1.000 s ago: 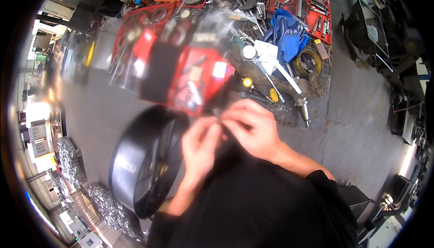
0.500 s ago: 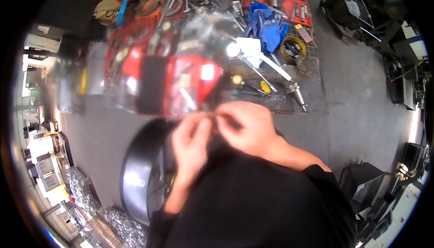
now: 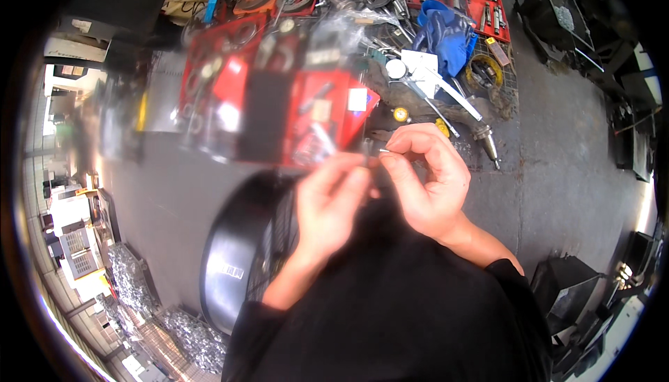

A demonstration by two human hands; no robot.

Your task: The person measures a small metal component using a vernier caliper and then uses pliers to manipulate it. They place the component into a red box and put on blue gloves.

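Pinching a sliver (perhaps metal), right hand curled, left hand near.

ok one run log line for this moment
left hand: blurred, hold unclear | right hand: pinching small pale piece | ahead: yellow dial gauge, metal toolholder

Left hand and right hand nearly meet, fingers curled.
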